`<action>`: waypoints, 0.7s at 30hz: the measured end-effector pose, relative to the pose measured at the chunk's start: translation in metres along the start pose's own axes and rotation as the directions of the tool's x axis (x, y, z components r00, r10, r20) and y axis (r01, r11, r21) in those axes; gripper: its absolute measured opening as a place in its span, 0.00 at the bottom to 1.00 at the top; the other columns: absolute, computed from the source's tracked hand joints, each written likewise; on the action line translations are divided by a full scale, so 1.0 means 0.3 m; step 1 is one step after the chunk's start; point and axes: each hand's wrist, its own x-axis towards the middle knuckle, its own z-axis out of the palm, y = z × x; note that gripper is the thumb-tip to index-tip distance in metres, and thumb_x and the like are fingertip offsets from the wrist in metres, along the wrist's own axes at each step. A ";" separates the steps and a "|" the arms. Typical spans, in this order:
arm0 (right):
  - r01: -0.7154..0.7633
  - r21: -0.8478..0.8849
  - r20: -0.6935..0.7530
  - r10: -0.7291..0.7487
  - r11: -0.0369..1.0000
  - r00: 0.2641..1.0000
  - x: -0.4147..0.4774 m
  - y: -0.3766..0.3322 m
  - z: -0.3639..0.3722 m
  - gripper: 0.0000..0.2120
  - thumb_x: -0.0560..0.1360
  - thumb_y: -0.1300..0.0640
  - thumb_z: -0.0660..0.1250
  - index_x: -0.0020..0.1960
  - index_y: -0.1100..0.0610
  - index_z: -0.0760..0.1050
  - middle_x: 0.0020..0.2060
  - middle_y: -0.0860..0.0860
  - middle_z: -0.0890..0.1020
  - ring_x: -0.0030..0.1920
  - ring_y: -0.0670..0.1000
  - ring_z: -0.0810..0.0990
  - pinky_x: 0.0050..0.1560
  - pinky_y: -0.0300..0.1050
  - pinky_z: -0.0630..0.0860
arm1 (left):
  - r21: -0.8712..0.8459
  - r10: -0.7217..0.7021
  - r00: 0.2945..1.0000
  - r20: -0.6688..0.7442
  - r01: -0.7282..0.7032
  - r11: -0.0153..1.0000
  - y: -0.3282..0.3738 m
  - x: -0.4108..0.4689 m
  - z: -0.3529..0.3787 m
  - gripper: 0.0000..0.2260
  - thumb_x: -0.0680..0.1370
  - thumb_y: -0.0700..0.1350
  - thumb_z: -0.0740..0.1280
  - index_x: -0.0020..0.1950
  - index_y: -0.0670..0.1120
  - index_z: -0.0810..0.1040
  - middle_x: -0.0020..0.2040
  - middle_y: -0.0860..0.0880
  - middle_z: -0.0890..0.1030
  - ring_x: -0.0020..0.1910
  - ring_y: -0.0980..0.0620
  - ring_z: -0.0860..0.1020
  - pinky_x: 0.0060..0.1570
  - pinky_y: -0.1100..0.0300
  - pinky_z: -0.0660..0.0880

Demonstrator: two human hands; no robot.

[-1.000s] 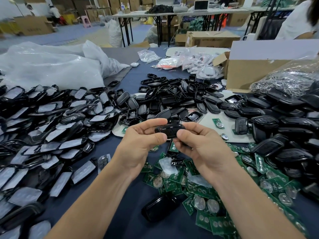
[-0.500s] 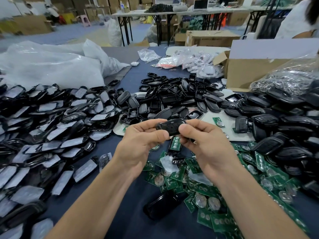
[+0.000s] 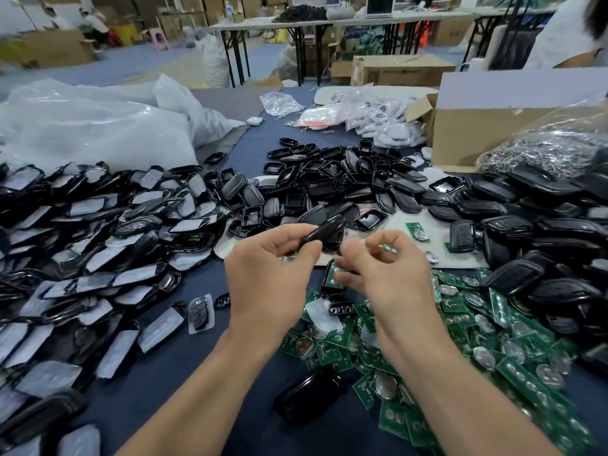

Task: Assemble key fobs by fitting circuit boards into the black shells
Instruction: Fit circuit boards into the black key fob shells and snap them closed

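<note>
Warehouse-like room behind, with folding tables and cartons along the back. In front, a crowded dark blue tabletop. Far left, big white plastic bags. Across the left side, a broad heap of film-covered shells, black under pale wrap. Mid-tabletop, a second heap of bare black shells, many lying hollow side up. At right, an open cardboard box, a clear bag of silvery metal parts just in front of it, and a heap of closed black fobs. Near right, a spread of green circuit boards, many carrying round coin cells, reaching to the lower right corner. Two bare forearms in from the bottom edge, hands raised over the near edge of the boards. Left hand: thumb and curled fingers pinching one held shell by its lower end, tilted up to the right, clear of the tabletop. Right hand just beside, apart from that shell, fingers curled and motion-blurred; cannot tell whether anything is held. Below its fingers, a shell half with a board inside, contact unclear. Lone black fob flat on the tabletop between the forearms.
</note>
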 end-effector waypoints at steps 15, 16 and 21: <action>-0.313 0.500 0.274 0.195 0.807 0.942 0.054 -0.039 -0.049 0.17 0.64 0.65 0.74 0.51 0.57 0.75 0.46 0.58 0.88 0.47 0.54 0.88 0.45 0.52 0.86 | -0.178 -0.017 0.987 0.163 0.046 0.983 -0.007 -0.017 0.012 0.17 0.73 0.57 0.74 0.62 0.61 0.84 0.57 0.64 0.85 0.58 0.63 0.82 0.57 0.62 0.80; -0.343 0.499 0.307 0.207 0.796 0.929 0.066 -0.040 -0.064 0.20 0.64 0.66 0.74 0.55 0.58 0.75 0.50 0.60 0.87 0.51 0.56 0.88 0.47 0.54 0.86 | -0.207 -0.075 0.989 0.127 0.100 0.973 -0.017 -0.001 0.011 0.16 0.75 0.55 0.73 0.62 0.58 0.84 0.56 0.62 0.86 0.56 0.62 0.84 0.57 0.59 0.80; -0.394 0.415 0.432 0.203 0.820 0.879 0.095 -0.050 -0.115 0.23 0.65 0.68 0.74 0.60 0.59 0.78 0.57 0.61 0.86 0.58 0.59 0.86 0.58 0.61 0.83 | 0.347 -0.047 0.989 0.141 -0.005 0.938 -0.051 0.031 0.014 0.09 0.80 0.51 0.69 0.60 0.58 0.83 0.30 0.59 0.82 0.25 0.60 0.73 0.37 0.67 0.73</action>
